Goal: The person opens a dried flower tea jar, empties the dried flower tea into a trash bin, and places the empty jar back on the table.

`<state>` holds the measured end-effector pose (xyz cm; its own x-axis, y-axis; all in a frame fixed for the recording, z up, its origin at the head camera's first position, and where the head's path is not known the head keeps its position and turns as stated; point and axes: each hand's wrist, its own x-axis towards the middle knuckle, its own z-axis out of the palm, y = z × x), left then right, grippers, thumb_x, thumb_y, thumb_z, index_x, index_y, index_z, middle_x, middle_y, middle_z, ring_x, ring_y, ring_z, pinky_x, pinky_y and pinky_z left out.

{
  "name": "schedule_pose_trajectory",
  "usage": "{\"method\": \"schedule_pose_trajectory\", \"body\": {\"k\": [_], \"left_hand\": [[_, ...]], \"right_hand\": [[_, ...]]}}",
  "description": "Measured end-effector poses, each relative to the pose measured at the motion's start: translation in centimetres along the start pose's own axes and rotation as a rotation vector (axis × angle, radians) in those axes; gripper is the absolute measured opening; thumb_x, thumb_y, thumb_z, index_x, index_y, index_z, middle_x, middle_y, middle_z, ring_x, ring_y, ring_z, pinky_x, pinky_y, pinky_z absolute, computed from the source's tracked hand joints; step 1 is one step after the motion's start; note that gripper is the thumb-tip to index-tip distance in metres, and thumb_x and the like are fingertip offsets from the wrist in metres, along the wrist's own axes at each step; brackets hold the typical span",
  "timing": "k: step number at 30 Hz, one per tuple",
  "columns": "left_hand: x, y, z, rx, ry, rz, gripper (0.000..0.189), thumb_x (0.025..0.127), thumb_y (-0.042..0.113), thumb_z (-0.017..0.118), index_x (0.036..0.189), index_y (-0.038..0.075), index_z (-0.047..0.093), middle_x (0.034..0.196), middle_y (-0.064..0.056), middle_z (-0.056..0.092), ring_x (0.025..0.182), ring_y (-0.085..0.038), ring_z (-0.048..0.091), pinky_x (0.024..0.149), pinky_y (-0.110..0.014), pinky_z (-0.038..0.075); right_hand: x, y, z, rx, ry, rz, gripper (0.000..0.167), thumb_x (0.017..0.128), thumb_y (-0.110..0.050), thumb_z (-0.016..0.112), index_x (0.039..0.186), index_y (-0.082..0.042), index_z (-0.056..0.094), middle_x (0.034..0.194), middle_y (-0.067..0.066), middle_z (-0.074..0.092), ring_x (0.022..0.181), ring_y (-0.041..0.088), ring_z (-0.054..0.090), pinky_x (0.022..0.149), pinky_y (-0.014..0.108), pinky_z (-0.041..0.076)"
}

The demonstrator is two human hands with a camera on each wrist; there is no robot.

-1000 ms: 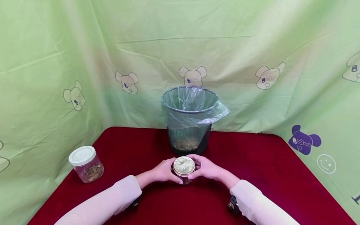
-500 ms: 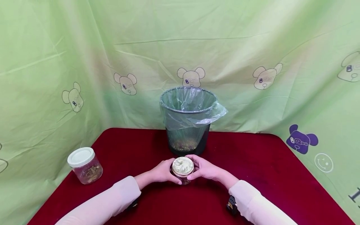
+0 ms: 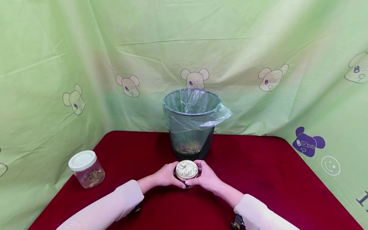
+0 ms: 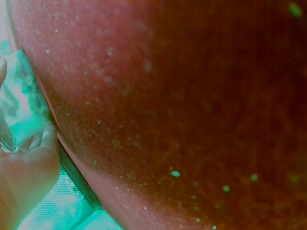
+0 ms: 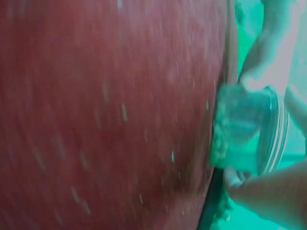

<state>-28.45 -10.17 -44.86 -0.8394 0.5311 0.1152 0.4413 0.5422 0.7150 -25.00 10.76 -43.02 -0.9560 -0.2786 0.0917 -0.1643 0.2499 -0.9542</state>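
Note:
A small clear jar (image 5: 242, 132) with a round, pale, crinkled metallic-looking top (image 3: 186, 169) stands at the middle of the red table. My left hand (image 3: 166, 175) holds its left side, thumb in front. On the right side my right hand (image 3: 208, 179) grips it, the thumb across the front near the rim and the fingers behind. Small pale bits lie low inside it in the right wrist view, which is blurred. Only part of the left hand (image 4: 31, 175) shows at the edge of the left wrist view; the fingers behind the jar are mostly hidden.
Directly behind the jar stands a black mesh wastebasket (image 3: 191, 140) with a clear plastic liner hanging over its rim. Farther left, a clear jar with a white lid (image 3: 87, 169) holds brownish bits. Green printed cloth (image 3: 138, 111) hangs around the red table (image 3: 258, 166).
My right hand has shifted slightly, its wrist lower and its thumb farther left along the jar's front. The left hand keeps its hold, and the jar stays in place.

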Motion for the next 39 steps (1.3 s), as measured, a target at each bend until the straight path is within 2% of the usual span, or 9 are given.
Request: {"method": "schedule_pose_trajectory", "body": {"k": [4,10,14,18,22,27,39], "left_hand": [[0.0,0.0,0.0,-0.010,0.002,0.000,0.064,0.061,0.029,0.092,0.112,0.008,0.058,0.100,0.005,0.065,0.094,-0.008,0.060,0.085,-0.027,0.048],[0.0,-0.1,0.1,-0.021,0.005,0.000,0.065,0.062,0.032,0.092,0.113,0.010,0.059,0.101,0.007,0.065,0.094,-0.007,0.060,0.085,-0.027,0.049],[0.2,-0.2,0.2,-0.017,0.004,0.000,0.064,0.061,0.033,0.092,0.112,0.010,0.059,0.099,0.008,0.065,0.092,-0.007,0.060,0.084,-0.026,0.049],[0.2,-0.1,0.1,-0.018,0.005,-0.005,0.064,0.061,0.032,0.092,0.111,0.010,0.059,0.099,0.008,0.065,0.092,-0.007,0.060,0.084,-0.026,0.049],[0.1,0.0,0.0,-0.021,0.003,-0.002,0.065,0.060,0.030,0.093,0.112,0.009,0.059,0.099,0.007,0.065,0.093,-0.007,0.060,0.084,-0.027,0.049],[0.2,0.0,-0.1,0.001,0.001,0.005,0.066,0.060,0.030,0.093,0.112,0.009,0.059,0.100,0.007,0.064,0.093,-0.008,0.060,0.085,-0.028,0.048],[0.1,0.1,-0.2,0.035,0.001,-0.007,0.067,0.060,0.032,0.093,0.114,0.008,0.059,0.100,0.006,0.064,0.094,-0.009,0.059,0.085,-0.028,0.048]], "right_hand": [[-0.7,-0.2,1.1,0.016,0.079,0.027,0.080,0.062,0.003,0.088,0.128,0.007,0.042,0.122,0.019,0.055,0.112,0.031,0.054,0.092,0.041,0.046],[-0.9,-0.2,1.9,-0.034,0.152,0.015,0.083,0.060,-0.002,0.091,0.126,0.005,0.042,0.121,0.016,0.055,0.114,0.029,0.052,0.097,0.041,0.040],[-0.8,0.0,2.0,-0.074,0.174,0.003,0.081,0.060,-0.004,0.091,0.126,0.004,0.044,0.119,0.015,0.057,0.113,0.029,0.053,0.097,0.041,0.040],[-0.7,-0.2,1.9,-0.060,0.163,0.001,0.080,0.060,-0.002,0.090,0.126,0.005,0.044,0.119,0.016,0.057,0.113,0.030,0.053,0.098,0.043,0.039],[-0.5,-0.2,1.5,-0.006,0.124,0.014,0.079,0.061,0.002,0.088,0.127,0.006,0.044,0.120,0.016,0.058,0.113,0.030,0.055,0.097,0.044,0.041],[0.0,0.0,0.8,0.012,0.045,0.025,0.078,0.063,0.003,0.087,0.129,0.005,0.045,0.122,0.015,0.058,0.113,0.029,0.056,0.094,0.040,0.044],[2.0,1.0,-1.7,0.025,-0.238,-0.027,0.077,0.070,0.002,0.082,0.134,0.009,0.039,0.128,0.019,0.055,0.123,0.032,0.049,0.100,0.040,0.041]]}}
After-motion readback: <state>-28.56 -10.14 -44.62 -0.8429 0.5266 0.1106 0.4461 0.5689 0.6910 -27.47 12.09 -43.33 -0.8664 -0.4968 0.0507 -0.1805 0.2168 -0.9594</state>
